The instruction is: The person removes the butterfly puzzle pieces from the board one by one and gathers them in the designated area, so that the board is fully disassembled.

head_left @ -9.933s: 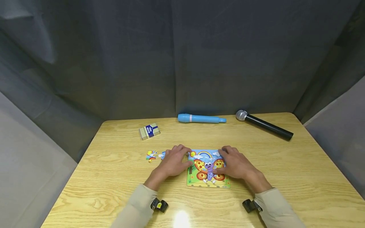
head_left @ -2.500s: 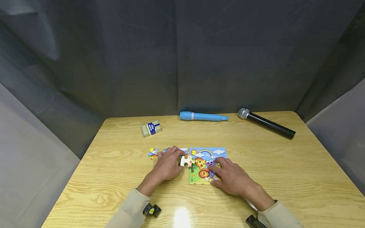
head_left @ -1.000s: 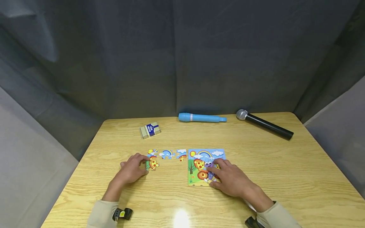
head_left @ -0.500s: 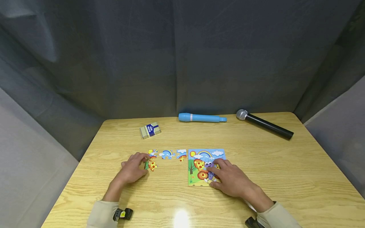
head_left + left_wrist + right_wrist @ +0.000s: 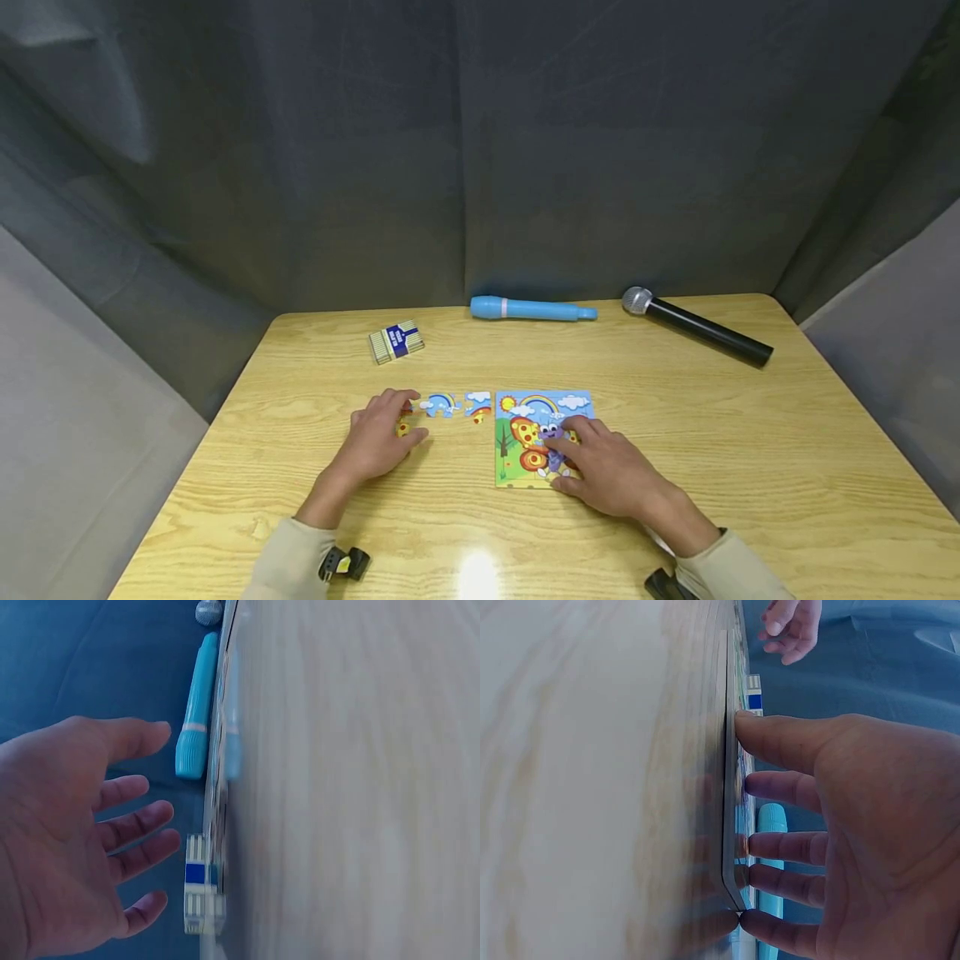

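Note:
My left hand (image 5: 375, 437), thumb and fingers apart, is over the left end of a short row of loose puzzle pieces. It partly covers a red-and-yellow wing piece (image 5: 402, 428); the left wrist view shows nothing in its grasp. To its right lie a rainbow piece (image 5: 441, 406) and a cloud piece (image 5: 477, 403). My right hand (image 5: 611, 471) rests its fingertips and thumb on the butterfly jigsaw puzzle (image 5: 513, 471), hiding much of its right side. In the right wrist view the puzzle (image 5: 730, 772) lies flat as a thin board under those fingers.
Along the back of the wooden table (image 5: 435, 542) lie a blue microphone-shaped stick (image 5: 536, 310) and a black microphone (image 5: 701, 329) with a silver head. A striped pack (image 5: 396, 342) with a blue band sits at back left. A dark curtain (image 5: 465, 167) hangs behind.
My left hand carried a wing piece from the puzzle's left edge to below the sun piece. It has since let go and shifted slightly right. The right hand stays on the puzzle.

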`<act>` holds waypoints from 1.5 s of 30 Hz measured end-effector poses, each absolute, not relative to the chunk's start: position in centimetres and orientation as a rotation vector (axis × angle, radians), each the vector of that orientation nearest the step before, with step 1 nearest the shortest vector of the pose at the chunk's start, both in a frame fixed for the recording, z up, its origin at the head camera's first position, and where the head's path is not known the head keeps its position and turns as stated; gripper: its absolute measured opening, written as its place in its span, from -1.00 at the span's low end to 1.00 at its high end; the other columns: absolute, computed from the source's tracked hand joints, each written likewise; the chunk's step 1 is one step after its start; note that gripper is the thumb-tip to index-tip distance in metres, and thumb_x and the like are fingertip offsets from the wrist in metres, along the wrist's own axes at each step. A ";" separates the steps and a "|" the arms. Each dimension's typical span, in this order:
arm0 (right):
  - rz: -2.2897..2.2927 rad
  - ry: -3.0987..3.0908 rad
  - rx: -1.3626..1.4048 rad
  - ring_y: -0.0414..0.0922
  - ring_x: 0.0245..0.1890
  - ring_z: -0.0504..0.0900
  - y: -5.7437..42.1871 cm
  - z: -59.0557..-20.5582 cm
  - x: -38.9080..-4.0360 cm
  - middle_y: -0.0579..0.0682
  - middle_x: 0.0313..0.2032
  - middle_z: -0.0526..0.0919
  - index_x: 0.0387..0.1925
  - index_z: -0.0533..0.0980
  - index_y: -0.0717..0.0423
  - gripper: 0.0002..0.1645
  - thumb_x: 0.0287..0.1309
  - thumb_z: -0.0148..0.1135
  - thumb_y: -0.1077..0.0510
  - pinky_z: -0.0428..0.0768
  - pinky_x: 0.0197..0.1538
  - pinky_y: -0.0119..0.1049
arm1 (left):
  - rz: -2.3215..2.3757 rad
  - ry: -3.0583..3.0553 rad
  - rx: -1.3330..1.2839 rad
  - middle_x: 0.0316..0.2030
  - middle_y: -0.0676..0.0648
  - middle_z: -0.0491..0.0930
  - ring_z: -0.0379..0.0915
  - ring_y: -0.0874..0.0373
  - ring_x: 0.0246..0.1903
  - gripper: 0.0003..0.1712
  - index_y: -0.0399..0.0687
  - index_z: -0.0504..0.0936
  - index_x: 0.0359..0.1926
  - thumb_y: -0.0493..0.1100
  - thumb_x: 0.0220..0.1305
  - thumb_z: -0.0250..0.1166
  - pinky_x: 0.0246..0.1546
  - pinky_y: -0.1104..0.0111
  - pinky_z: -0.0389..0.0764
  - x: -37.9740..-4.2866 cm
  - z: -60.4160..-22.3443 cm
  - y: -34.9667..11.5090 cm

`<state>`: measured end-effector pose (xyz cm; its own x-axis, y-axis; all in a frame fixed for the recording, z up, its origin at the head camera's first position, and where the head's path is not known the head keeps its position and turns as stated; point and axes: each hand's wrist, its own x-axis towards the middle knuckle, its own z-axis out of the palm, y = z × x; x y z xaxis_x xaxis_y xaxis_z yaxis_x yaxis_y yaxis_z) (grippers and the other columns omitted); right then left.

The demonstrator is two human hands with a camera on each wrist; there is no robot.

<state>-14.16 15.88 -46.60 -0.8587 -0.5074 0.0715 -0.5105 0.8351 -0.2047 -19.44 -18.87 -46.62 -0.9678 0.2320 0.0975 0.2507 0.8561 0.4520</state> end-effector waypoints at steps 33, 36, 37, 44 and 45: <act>0.443 -2.999 0.743 0.04 0.10 0.46 16.0 -46.7 -14.4 0.05 0.16 0.44 0.27 0.42 -0.07 -0.27 0.07 0.36 -0.17 0.50 -0.03 0.06 | -0.526 -3.047 -0.758 0.01 0.09 0.55 0.38 0.12 0.06 -0.47 0.18 0.52 0.15 0.23 0.22 0.22 0.02 0.09 0.31 -19.2 -46.7 -8.9; 0.437 -2.981 0.702 0.04 0.11 0.46 16.2 -46.7 -14.5 0.04 0.14 0.46 0.26 0.43 0.02 -0.25 0.06 0.37 -0.16 0.50 -0.01 0.05 | -0.490 -3.042 -0.791 0.02 0.10 0.53 0.38 0.12 0.06 -0.49 0.18 0.54 0.12 0.24 0.22 0.23 0.00 0.09 0.32 -19.3 -46.7 -8.0; 0.434 -2.978 0.684 0.04 0.12 0.46 16.3 -46.7 -14.6 0.03 0.13 0.46 0.25 0.44 0.04 -0.24 0.05 0.37 -0.16 0.50 0.00 0.05 | -0.478 -3.040 -0.805 0.01 0.10 0.52 0.38 0.12 0.06 -0.50 0.19 0.56 0.11 0.24 0.21 0.23 -0.02 0.10 0.32 -19.4 -46.7 -7.7; 0.393 -3.003 0.596 0.10 0.14 0.45 16.7 -46.3 -14.7 0.10 0.14 0.48 0.18 0.49 0.12 -0.27 0.04 0.38 -0.16 0.50 0.00 0.11 | -0.417 -3.048 -0.865 0.06 0.13 0.49 0.36 0.17 0.04 -0.46 0.22 0.55 0.12 0.29 0.18 0.24 -0.05 0.10 0.27 -19.4 -46.8 -5.6; 0.386 -3.012 0.593 0.10 0.14 0.46 16.8 -46.3 -14.7 0.10 0.14 0.48 0.17 0.50 0.13 -0.28 0.04 0.38 -0.16 0.50 -0.01 0.11 | -0.407 -3.053 -0.868 0.07 0.12 0.48 0.36 0.17 0.04 -0.45 0.22 0.54 0.13 0.30 0.18 0.24 -0.06 0.10 0.25 -19.4 -46.8 -5.4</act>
